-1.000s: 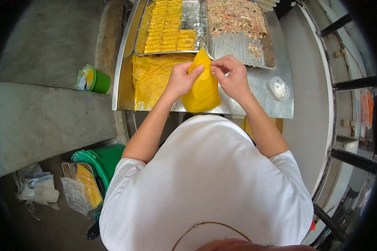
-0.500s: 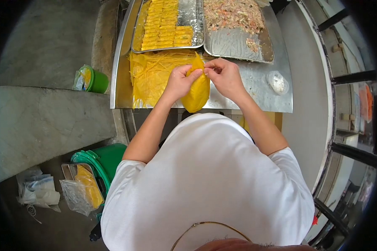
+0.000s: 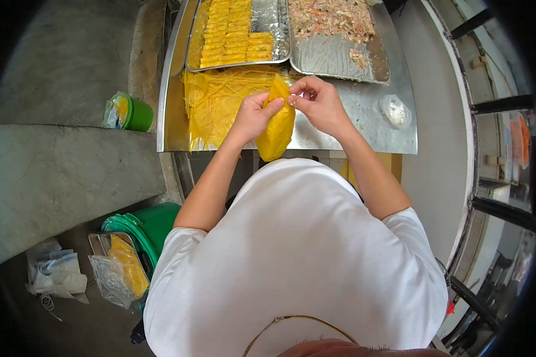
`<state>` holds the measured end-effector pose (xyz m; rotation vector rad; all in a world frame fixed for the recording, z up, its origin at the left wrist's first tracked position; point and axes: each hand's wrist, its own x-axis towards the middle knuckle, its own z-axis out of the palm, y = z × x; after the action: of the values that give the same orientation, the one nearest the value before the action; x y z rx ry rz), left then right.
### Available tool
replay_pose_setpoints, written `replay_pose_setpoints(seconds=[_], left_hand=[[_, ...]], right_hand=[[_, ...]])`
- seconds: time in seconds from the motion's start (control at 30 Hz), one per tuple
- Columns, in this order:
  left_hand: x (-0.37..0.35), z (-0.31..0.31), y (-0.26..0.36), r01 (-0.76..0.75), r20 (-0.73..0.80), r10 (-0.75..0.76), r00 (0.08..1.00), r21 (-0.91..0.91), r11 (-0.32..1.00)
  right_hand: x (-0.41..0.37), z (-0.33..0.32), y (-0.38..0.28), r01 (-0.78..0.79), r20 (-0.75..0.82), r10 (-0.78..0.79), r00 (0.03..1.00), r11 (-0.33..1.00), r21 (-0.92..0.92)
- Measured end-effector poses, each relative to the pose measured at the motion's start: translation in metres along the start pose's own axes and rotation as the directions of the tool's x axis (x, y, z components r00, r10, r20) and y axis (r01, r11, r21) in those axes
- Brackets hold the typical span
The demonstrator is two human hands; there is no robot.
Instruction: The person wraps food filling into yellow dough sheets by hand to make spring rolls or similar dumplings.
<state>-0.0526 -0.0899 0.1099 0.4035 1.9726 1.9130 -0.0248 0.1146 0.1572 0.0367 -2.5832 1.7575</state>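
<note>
A folded bundle of yellow spring roll wrapper sheets (image 3: 275,132) hangs in front of my body, just over the table's near edge. My left hand (image 3: 254,116) grips it from the left, thumb pressed on its face. At its upper right edge, the thumb and fingers of my right hand (image 3: 317,106) are pinched together on the wrapper's rim. Whether one sheet or more lies in that pinch is hidden. More yellow wrappers (image 3: 211,110) are spread flat on the table to the left of my hands.
On the metal table (image 3: 351,134) stand a tray (image 3: 270,24) with rows of yellow rolls and a tray (image 3: 324,59) of shredded filling. A clear tub with white contents (image 3: 395,112) sits at right. Green buckets (image 3: 140,115) and a barred window (image 3: 500,107) flank the table.
My right hand's fingers have shifted slightly at the wrapper edge, and its knuckles are raised a little. My left hand keeps its grip. The view has tilted slightly.
</note>
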Motion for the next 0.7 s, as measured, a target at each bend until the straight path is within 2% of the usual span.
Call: replay_pose_setpoints(seconds=[0.1, 0.17, 0.2, 0.27, 0.4, 0.47, 0.53, 0.67, 0.7], left_hand=[[-0.001, 0.001, -0.001, -0.006, 0.003, 0.006, 1.0, -0.006, 1.0], [-0.001, 0.001, -0.002, 0.006, 0.001, -0.006, 1.0, -0.04, 0.999], [0.0, 0.001, -0.004, -0.008, 0.007, 0.008, 1.0, -0.012, 1.0], [-0.001, 0.0, -0.007, -0.02, 0.013, 0.02, 1.0, 0.014, 1.0], [-0.003, 0.006, -0.001, 0.009, -0.023, -0.011, 1.0, -0.073, 0.997], [-0.004, 0.007, -0.001, 0.02, -0.046, -0.024, 0.999, -0.092, 0.996], [-0.004, 0.007, -0.002, -0.017, -0.064, 0.017, 0.998, -0.002, 1.0], [-0.007, 0.008, 0.003, -0.02, -0.064, 0.021, 0.998, 0.025, 0.999], [-0.007, 0.01, 0.004, -0.004, -0.07, 0.003, 0.998, -0.018, 1.0]], right_hand=[[-0.001, 0.0, 0.002, 0.063, 0.029, -0.063, 0.998, 0.998, -0.015], [-0.001, 0.004, 0.005, -0.01, 0.002, 0.01, 1.0, 0.99, 0.14], [-0.001, 0.004, 0.004, -0.011, 0.003, 0.011, 1.0, 0.99, 0.141], [-0.001, 0.001, 0.0, -0.053, 0.034, 0.05, 0.998, 0.996, 0.072], [-0.001, -0.001, 0.002, -0.043, 0.055, 0.045, 0.997, 0.998, -0.043], [-0.002, 0.002, 0.006, -0.073, 0.057, 0.065, 0.996, 0.986, 0.149], [-0.003, 0.002, 0.003, -0.075, 0.05, 0.069, 0.996, 0.991, 0.115], [-0.002, -0.002, 0.002, -0.077, 0.035, 0.077, 0.996, 0.997, 0.003], [-0.002, -0.003, 0.001, -0.078, 0.036, 0.078, 0.996, 0.997, 0.003]])
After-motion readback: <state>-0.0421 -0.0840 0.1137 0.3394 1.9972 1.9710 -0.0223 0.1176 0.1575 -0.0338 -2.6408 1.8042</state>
